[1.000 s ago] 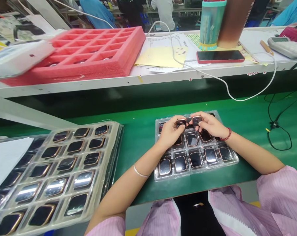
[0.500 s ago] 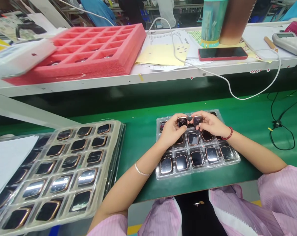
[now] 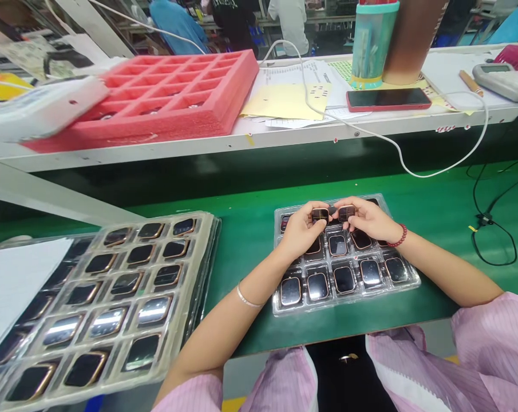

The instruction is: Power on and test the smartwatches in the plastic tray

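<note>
Over the back row of a clear plastic tray (image 3: 280,308), my left hand (image 3: 302,230) grips a smartwatch body (image 3: 320,215) with a dark screen and gold rim. Close beside it, my right hand (image 3: 369,218) pinches a second smartwatch body (image 3: 346,213) of the same look. Both screens face up toward me, each showing faint thin lines. More watch bodies fill the tray's pockets, such as a watch (image 3: 343,280) in the front row. My hands hide part of the back rows.
On the left, a stack of trays (image 3: 202,252) holds several watch bodies, with white paper (image 3: 24,280) over part. A shelf (image 3: 293,127) behind carries a red foam tray (image 3: 224,109), a phone (image 3: 388,99), cups and papers. A black cable (image 3: 485,219) lies at right.
The two held screens have switched from showing small text to thin lines. My hands have stayed nearly in place, and the whole view has shifted slightly.
</note>
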A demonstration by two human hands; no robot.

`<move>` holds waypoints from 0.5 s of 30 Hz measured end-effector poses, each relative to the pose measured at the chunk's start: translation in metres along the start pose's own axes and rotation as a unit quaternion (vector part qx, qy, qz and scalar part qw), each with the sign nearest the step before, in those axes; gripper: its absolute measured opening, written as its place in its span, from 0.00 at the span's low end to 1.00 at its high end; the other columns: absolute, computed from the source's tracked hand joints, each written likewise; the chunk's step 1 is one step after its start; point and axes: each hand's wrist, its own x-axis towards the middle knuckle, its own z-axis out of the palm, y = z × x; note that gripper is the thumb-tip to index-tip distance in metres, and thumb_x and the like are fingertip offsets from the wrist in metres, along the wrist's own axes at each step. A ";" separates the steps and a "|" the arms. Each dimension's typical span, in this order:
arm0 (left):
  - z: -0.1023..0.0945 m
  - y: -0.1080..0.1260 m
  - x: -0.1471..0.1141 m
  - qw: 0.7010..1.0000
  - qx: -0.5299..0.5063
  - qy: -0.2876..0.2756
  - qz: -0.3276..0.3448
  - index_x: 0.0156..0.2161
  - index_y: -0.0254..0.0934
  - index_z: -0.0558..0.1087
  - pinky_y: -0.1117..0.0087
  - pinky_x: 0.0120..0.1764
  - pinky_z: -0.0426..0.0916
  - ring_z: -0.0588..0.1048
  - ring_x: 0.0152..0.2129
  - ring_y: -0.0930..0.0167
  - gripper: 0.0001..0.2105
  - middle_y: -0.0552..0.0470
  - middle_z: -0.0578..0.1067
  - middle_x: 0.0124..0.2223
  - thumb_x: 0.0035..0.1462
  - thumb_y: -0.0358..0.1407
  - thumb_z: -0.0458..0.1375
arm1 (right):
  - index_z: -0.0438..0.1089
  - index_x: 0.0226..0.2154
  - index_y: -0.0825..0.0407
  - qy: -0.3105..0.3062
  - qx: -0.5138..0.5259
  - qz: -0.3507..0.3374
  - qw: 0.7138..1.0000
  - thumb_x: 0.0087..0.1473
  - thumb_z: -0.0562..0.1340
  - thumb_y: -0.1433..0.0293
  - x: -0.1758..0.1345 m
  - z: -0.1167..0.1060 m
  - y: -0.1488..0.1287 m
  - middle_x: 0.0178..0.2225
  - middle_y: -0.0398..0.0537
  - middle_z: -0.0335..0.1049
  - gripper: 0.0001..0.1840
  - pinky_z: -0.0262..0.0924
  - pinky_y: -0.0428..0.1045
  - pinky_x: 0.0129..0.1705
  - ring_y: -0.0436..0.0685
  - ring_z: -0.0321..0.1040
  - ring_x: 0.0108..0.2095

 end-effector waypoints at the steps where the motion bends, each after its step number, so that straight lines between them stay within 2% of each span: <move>1: 0.000 0.000 0.000 1.000 0.001 -0.002 0.000 0.47 0.35 0.71 0.67 0.43 0.71 0.78 0.41 0.66 0.18 0.47 0.78 0.42 0.49 0.28 0.60 | 0.68 0.51 0.51 0.000 -0.001 -0.004 1.000 0.51 0.61 0.78 0.000 0.000 0.000 0.46 0.51 0.76 0.23 0.72 0.47 0.34 0.51 0.75 0.33; 5: 0.000 0.001 -0.001 1.000 0.009 0.000 0.007 0.48 0.36 0.71 0.68 0.41 0.71 0.78 0.41 0.67 0.19 0.48 0.79 0.43 0.48 0.27 0.60 | 0.67 0.52 0.50 0.006 -0.002 -0.013 1.000 0.50 0.62 0.78 0.000 0.000 0.000 0.47 0.50 0.76 0.26 0.73 0.48 0.36 0.51 0.75 0.35; 9: 0.000 0.004 -0.001 1.000 -0.015 -0.009 -0.015 0.45 0.35 0.72 0.70 0.33 0.70 0.76 0.30 0.70 0.14 0.49 0.78 0.36 0.52 0.33 0.61 | 0.69 0.51 0.51 0.002 0.024 0.017 1.000 0.54 0.62 0.75 0.002 -0.002 -0.002 0.43 0.50 0.77 0.20 0.73 0.47 0.32 0.51 0.75 0.31; 15: -0.003 0.005 0.002 0.997 -0.070 -0.023 -0.030 0.50 0.37 0.69 0.71 0.34 0.71 0.75 0.28 0.74 0.25 0.50 0.80 0.39 0.43 0.26 0.60 | 0.66 0.54 0.51 0.020 0.092 0.033 0.995 0.50 0.62 0.79 0.004 -0.007 -0.002 0.46 0.51 0.77 0.28 0.74 0.46 0.32 0.50 0.75 0.33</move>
